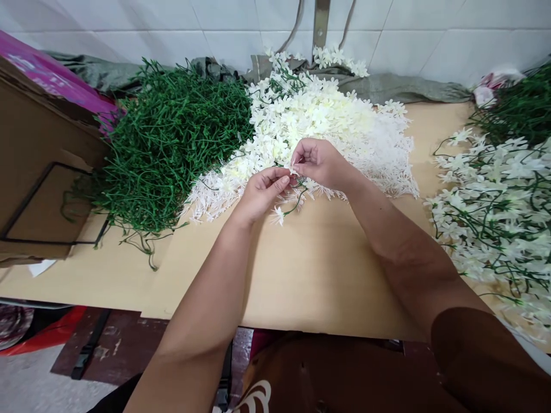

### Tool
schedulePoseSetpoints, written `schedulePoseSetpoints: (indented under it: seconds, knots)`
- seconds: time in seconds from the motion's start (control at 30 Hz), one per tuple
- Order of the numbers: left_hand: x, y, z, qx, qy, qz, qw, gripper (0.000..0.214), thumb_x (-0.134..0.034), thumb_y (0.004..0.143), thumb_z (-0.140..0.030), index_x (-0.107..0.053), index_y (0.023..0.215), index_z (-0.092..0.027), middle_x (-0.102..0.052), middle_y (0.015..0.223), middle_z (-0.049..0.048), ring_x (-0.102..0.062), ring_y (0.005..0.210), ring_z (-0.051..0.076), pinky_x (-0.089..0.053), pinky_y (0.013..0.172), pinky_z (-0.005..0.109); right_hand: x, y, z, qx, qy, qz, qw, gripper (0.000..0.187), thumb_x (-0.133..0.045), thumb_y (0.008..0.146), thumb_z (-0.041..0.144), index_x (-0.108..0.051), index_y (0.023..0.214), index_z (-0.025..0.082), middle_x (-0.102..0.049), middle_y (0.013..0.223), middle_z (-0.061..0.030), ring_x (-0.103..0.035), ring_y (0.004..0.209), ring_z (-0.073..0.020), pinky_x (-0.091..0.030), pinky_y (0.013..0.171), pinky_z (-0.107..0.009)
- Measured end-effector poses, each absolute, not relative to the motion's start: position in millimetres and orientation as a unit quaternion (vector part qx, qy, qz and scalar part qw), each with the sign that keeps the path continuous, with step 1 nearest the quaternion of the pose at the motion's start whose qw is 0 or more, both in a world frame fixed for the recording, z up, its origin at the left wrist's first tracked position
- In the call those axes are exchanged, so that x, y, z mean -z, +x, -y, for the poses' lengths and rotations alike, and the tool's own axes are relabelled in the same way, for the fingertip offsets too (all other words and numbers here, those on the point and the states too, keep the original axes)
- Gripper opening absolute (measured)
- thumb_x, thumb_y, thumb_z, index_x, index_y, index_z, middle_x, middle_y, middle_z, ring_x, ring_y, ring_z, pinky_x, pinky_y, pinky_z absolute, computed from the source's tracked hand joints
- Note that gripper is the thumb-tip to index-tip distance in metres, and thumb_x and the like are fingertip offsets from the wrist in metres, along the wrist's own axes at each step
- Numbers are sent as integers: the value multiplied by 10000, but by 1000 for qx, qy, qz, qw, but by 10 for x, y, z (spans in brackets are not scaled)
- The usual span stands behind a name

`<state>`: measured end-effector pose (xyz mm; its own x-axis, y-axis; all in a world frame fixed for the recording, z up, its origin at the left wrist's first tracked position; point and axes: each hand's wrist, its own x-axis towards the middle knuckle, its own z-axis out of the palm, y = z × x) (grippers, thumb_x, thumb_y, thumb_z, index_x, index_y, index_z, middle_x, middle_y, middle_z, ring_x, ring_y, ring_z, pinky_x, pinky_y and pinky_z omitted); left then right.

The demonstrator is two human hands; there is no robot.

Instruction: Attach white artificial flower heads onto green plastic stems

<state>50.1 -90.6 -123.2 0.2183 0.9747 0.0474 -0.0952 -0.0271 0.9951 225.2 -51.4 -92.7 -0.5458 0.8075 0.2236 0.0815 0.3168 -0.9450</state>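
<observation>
Over the middle of a light wooden table [310,275], my left hand [262,192] is closed on a thin green plastic stem [296,205] that carries small white flowers. My right hand [321,160] pinches a small white artificial flower [294,170] at the stem's top. The fingertips of both hands nearly touch. Just behind them lies a heap of loose white flowers [318,120]. To its left is a big pile of bare green stems [172,137].
Finished green sprigs with white flowers [495,212] cover the table's right side. A brown cardboard box [38,166] with a pink lid stands at the left. Grey-green cloth [387,86] lies along the white tiled wall. The table's front edge is close to my body.
</observation>
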Motion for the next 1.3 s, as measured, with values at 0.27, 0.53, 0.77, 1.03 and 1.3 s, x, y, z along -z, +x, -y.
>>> schedulePoseSetpoints:
  seconds: [0.27, 0.53, 0.77, 1.03, 1.3]
  knots:
    - [1336, 616, 824, -556, 497, -448, 493, 261, -775, 734, -396, -608, 816, -212, -596, 666, -23, -567, 585, 103, -452, 544, 232, 1042, 2163, 523, -543, -304, 695, 359, 185, -663, 779, 143, -485, 785, 194, -533, 714, 16, -525, 680, -106, -473, 690, -275]
    - [1245, 613, 857, -574, 492, -458, 468, 282, -678, 840, -411, -519, 740, -200, -624, 665, -14, -589, 581, 91, -462, 554, 228, 1045, 2169, 541, -572, -304, 649, 400, 165, -656, 763, 168, -497, 797, 192, -551, 722, 11, -543, 674, -107, -495, 708, -287]
    - [1166, 642, 885, -538, 521, -437, 498, 180, -714, 794, -195, -535, 774, -202, -569, 559, -54, -509, 482, 69, -399, 464, 194, 1015, 2178, 542, -557, -314, 650, 412, 197, -681, 765, 253, -501, 815, 191, -514, 717, 23, -516, 671, -97, -477, 693, -265]
    - [1169, 556, 864, -517, 509, -456, 516, 182, -784, 721, -228, -614, 749, -169, -675, 602, -5, -599, 515, 93, -466, 517, 218, 974, 2179, 555, -543, -323, 658, 410, 148, -655, 758, 188, -511, 790, 188, -526, 708, 23, -496, 669, -95, -473, 698, -267]
    - [1205, 555, 866, -525, 512, -449, 510, 190, -792, 724, -263, -640, 669, -164, -629, 521, -11, -513, 453, 69, -420, 478, 202, 993, 2160, 553, -518, -328, 678, 404, 135, -626, 760, 173, -495, 788, 189, -531, 740, 11, -515, 683, -99, -468, 695, -273]
